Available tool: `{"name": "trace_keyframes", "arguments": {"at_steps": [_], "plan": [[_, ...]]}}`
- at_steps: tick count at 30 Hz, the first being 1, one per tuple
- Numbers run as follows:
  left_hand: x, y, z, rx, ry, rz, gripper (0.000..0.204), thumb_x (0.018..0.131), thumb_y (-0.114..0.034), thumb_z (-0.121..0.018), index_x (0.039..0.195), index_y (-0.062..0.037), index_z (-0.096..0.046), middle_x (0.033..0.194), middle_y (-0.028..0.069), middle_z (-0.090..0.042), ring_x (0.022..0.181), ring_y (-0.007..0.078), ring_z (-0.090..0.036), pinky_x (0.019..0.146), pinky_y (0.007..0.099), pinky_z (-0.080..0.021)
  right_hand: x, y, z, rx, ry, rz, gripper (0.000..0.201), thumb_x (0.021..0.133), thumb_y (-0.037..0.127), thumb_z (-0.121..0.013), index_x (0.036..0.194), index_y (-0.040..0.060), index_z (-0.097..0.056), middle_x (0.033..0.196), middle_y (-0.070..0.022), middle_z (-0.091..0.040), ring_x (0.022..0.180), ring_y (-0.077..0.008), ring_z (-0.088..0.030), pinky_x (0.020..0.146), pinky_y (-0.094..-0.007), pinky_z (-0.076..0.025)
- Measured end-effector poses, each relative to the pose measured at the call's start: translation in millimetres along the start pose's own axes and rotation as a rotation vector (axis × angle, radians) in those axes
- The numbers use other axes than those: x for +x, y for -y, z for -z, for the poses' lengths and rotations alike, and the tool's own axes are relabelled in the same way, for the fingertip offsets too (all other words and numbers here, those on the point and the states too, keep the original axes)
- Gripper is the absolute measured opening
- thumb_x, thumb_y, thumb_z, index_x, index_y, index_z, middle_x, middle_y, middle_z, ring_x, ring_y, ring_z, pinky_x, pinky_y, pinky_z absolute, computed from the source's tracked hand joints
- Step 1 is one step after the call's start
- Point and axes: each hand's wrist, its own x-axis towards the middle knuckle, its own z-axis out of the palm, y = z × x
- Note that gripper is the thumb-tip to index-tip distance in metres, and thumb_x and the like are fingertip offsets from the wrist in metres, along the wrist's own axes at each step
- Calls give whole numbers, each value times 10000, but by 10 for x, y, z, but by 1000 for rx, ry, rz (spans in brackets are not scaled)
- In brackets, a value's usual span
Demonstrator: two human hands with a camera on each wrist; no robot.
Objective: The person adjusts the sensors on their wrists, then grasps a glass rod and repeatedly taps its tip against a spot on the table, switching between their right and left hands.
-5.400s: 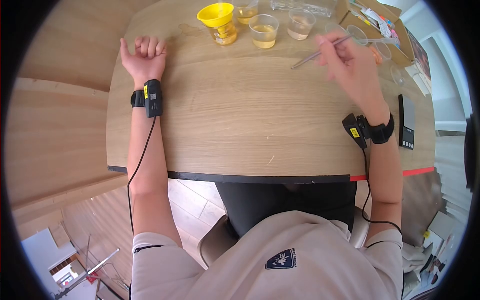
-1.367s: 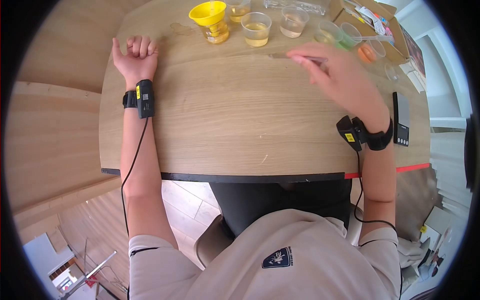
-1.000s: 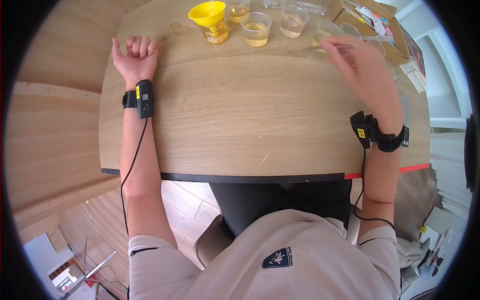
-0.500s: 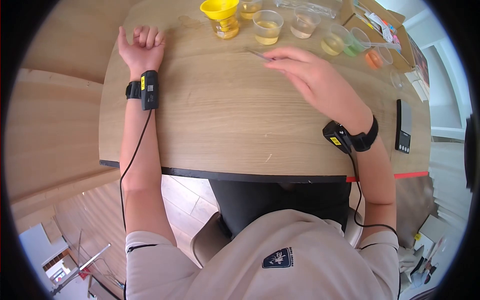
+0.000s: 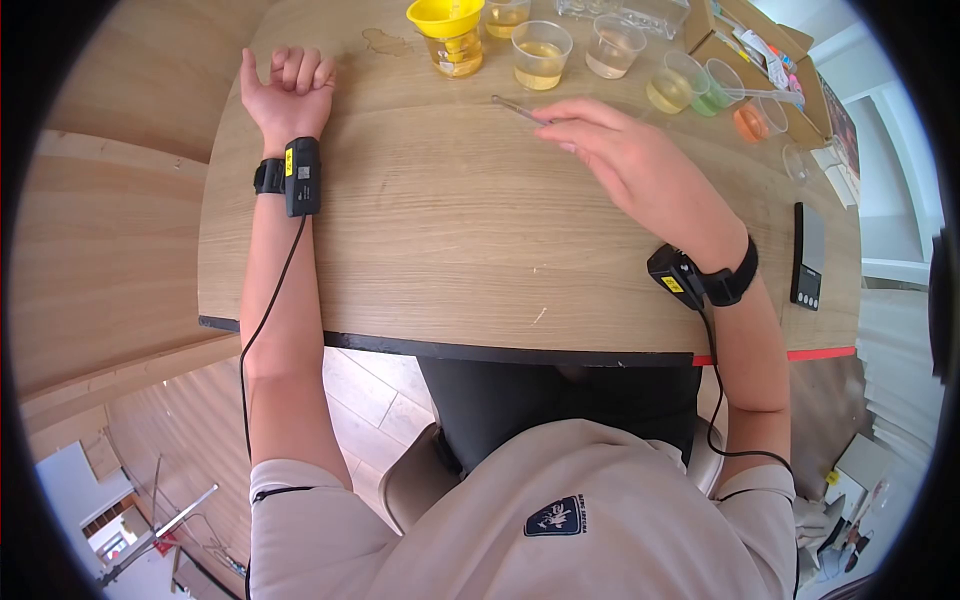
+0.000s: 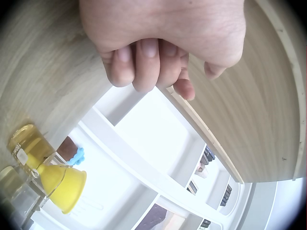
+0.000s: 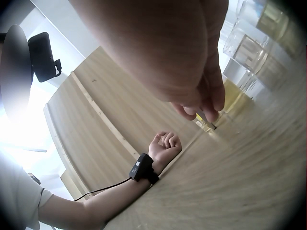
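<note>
My right hand (image 5: 640, 165) is low over the middle of the table, pinching a thin glass stirring rod (image 5: 518, 110) between thumb and fingers. The rod's free end points left, in front of a clear cup of yellow liquid (image 5: 541, 60). In the right wrist view the fingertips are close to the wood and hide most of the rod. On the left side my left hand (image 5: 288, 95) rests palm up, fingers loosely curled, thumb out, holding nothing. Behind, between the hands, a yellow funnel (image 5: 445, 15) sits in a glass beaker of amber liquid (image 5: 455, 58).
More clear cups stand along the back: one with pale pinkish liquid (image 5: 612, 55), then yellow (image 5: 668, 90), green (image 5: 712, 98) and orange (image 5: 752, 120). A pipette (image 5: 765, 95) lies over these. A cardboard box (image 5: 805, 110) is behind; a small scale (image 5: 808, 255) lies at right.
About a second ago my right hand was by the yellow cup at the right; it has since moved left and nearer the person with the rod. The left hand keeps its pose; the head view shifted slightly.
</note>
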Motion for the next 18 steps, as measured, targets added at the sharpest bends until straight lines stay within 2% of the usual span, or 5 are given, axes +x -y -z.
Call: {"name": "trace_keyframes", "arguments": {"at_steps": [4,10,14,18], "plan": [[17,-11,30,-16,25,15,501,1015,-486,-512,712,-90,-462,603,-16,-221,539,146,-159,552,316,-200,5,32,15,11,-60,12,277,941,11,-566,1205,8,-650,1262,-78,-645,1060,-296,-654,888,-378,-546],[14,-9,28,-21,35,16,504,1019,-487,-501,711,-90,-460,602,-16,-220,536,147,-160,551,316,-201,-15,-19,-4,-53,-49,82,276,939,11,-568,1202,18,-650,1262,-79,-643,1078,-296,-649,894,-379,-548],[2,-4,14,-29,35,18,504,1026,-482,-489,713,-89,-459,604,-17,-213,538,147,-159,550,317,-201,-17,8,-4,-55,-61,63,265,945,14,-575,1197,34,-656,1267,-63,-643,1062,-291,-654,887,-369,-548],[-8,3,-5,-19,8,2,505,1029,-482,-483,716,-87,-458,609,-17,-210,541,147,-158,551,316,-200,22,80,22,14,-172,6,203,966,33,-584,1159,49,-646,1167,-58,-643,931,-263,-648,803,-339,-529]]}}
